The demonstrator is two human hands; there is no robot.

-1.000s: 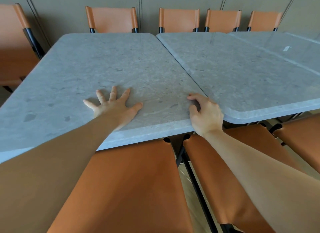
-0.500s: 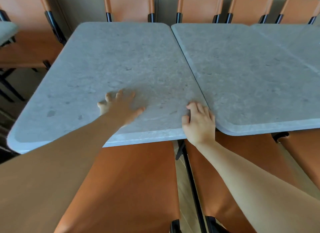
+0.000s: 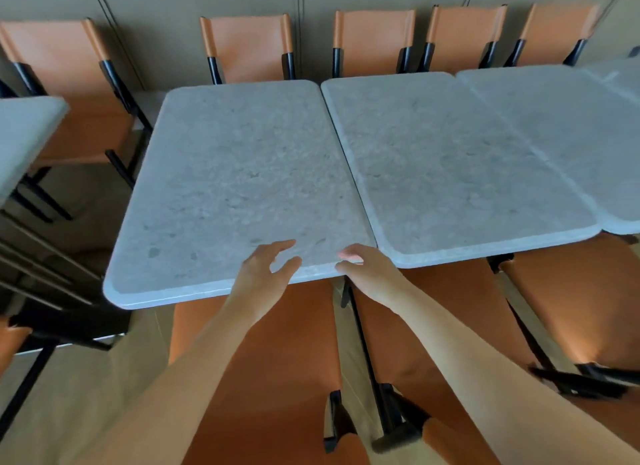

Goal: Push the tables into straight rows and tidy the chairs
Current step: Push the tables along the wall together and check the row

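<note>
Head view. The left hand point(image 3: 265, 274) is at the near edge of the left surface point(image 3: 235, 187), at 6 o'clock in the picture. Its fingers are spread and loosely bent, thumb apart from them, grasping nothing; whether the fingertips touch the top cannot be told. The right hand point(image 3: 369, 272) is just to the right, at the near right corner of the same surface, fingers relaxed and slightly curled, thumb by the rim. It seems to rest on the corner without a grip, though the blur leaves the contact unsure.

The left surface is grey stone with rounded corners. Its right side lies along the middle surface point(image 3: 450, 174), at 1 o'clock, with only a thin dark seam between them. The near edge of the left one sits a little nearer the person than that of the middle one. A third surface point(image 3: 571, 129) adjoins at 2 o'clock, and part of another point(image 3: 24, 135) shows at 9 o'clock, well apart.

Orange chairs with black frames line the far wall: one point(image 3: 247, 44) at 12 o'clock, three more point(image 3: 464, 37) to its right, another point(image 3: 69, 94) at 10 o'clock. On the near side, one chair point(image 3: 256, 360) stands under the forearms, pushed beneath the left surface, a second point(image 3: 415, 326) beside it and a third point(image 3: 575, 302) at 4 o'clock.
</note>
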